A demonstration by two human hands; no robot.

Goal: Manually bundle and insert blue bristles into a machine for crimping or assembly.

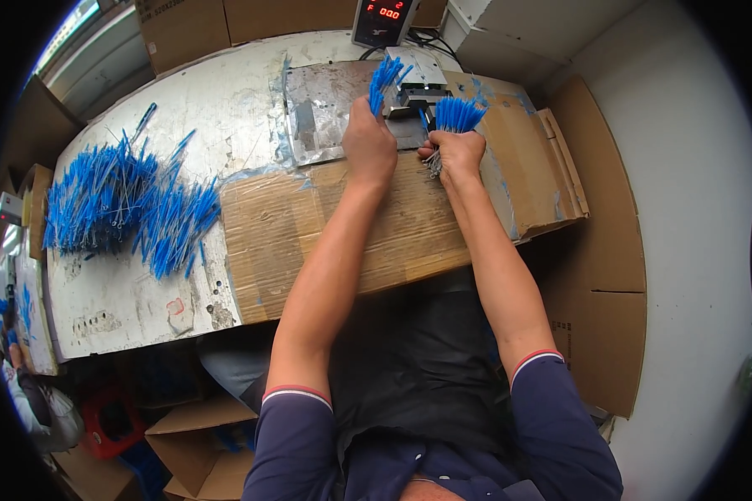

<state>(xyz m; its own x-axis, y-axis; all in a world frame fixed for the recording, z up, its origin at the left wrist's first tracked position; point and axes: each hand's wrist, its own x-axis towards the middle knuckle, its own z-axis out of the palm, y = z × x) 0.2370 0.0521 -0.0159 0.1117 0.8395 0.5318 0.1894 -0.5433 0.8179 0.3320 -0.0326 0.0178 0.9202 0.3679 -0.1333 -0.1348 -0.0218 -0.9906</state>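
My left hand [369, 144] is closed around a small bunch of blue-tipped wire sticks [384, 82], their blue ends pointing up. To its right, my right hand [459, 155] grips a thicker bunch of the same sticks [459, 115], blue ends fanned upward and pale looped wire ends hanging below the fingers. Both hands are in front of a small metal bench device [419, 93], close to its block. On the left of the table lies a large pile of these sticks [100, 196], with a looser heap [175, 221] beside it.
Flattened cardboard [309, 242] covers the table's front edge, and a metal plate [317, 104] lies behind it. A display box with red digits [384, 21] stands at the back. Cardboard [597, 250] and a white wall [702, 250] bound the right. Another person [38, 401] is at far left.
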